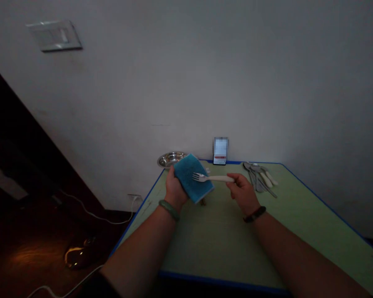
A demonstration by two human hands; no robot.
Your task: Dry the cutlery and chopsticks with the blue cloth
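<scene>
My left hand (pixel 176 188) holds up a blue cloth (pixel 189 182), flat and roughly square, its fingers mostly hidden behind it. In front of the cloth is a fork (pixel 219 179) with metal tines and a cream handle. The end of that handle is pinched in my right hand (pixel 242 191), and the tines point left over the cloth. Whether the tines touch the cloth I cannot tell. Right of my right hand lies a loose pile of cutlery (pixel 257 176), spoons among it, some with cream handles.
A shiny metal bowl (pixel 166 160) stands at the far left corner of the green, blue-edged table (pixel 217 248). A phone (pixel 220 151) leans upright against the wall at the back. Something small and dark (pixel 203 202) shows below the cloth. A white cable (pixel 111 222) runs along the left.
</scene>
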